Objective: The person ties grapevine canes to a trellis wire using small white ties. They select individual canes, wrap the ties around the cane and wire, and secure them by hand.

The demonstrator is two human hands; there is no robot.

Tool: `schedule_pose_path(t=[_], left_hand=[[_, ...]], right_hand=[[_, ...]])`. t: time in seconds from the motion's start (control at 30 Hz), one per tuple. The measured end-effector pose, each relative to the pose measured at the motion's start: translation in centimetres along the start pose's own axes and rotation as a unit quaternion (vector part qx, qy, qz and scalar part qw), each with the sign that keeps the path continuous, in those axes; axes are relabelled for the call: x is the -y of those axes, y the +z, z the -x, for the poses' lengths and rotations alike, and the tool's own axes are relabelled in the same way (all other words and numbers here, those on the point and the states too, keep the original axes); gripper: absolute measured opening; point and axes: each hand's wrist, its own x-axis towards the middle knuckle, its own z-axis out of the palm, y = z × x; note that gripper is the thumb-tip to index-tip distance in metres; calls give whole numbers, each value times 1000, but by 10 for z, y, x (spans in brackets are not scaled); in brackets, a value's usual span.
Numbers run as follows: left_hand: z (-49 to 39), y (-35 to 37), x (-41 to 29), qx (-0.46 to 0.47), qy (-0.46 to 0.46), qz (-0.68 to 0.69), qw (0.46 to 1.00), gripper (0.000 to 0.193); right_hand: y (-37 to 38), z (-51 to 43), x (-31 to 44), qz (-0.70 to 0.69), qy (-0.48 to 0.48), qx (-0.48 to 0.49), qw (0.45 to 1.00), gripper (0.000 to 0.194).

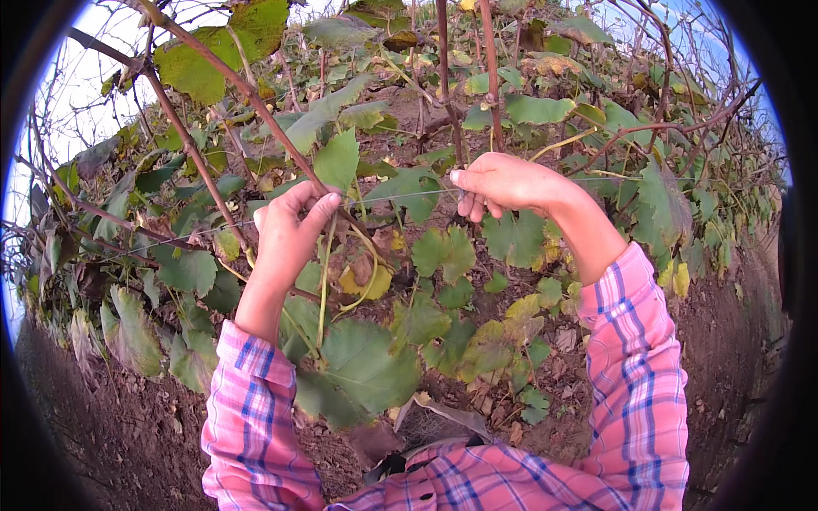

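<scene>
My left hand [294, 223] grips a brown vine cane [275, 128] where it slants down to a thin trellis wire [399, 195]; thumb and forefinger close around it. Across the wire to the right, my right hand [511, 182] has its thumb and curled fingers closed at the wire, beside an upright reddish cane [451, 115]. The fingers partly hide what lies between them. The wire runs roughly level from one hand to the other. A small green leaf [337, 160] stands just above my left thumb, and pale green stalks [327, 281] hang below it.
Grape leaves, green and yellowing, fill the row; a broad leaf [361, 370] hangs low in front of me. Another cane [185, 140] slopes down at the left, and one [690, 128] arches at the right. Bare soil [128, 434] with dry leaves lies below.
</scene>
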Motion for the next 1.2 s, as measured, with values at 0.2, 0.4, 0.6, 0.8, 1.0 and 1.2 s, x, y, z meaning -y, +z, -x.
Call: schedule_pose_path(t=[0.2, 0.4, 0.6, 0.8, 1.0, 1.2], left_hand=[[-7, 3, 7, -2, 9, -38, 999, 24], [-5, 4, 0, -18, 28, -86, 996, 25], [-5, 1, -2, 6, 7, -79, 997, 26], [18, 10, -37, -233, 211, -252, 915, 33], [-11, 58, -75, 46, 275, -217, 936, 31], [-21, 75, -79, 203, 126, -126, 963, 40]], right_hand=[[11, -1, -8, 7, -87, -143, 986, 35], [32, 2, -18, 57, -255, -340, 903, 12], [58, -1, -23, 159, -363, -451, 799, 12], [54, -1, -26, 122, -328, -420, 837, 9], [52, 8, -23, 103, -276, -368, 882, 7], [33, 26, -30, 87, -298, -282, 908, 12]])
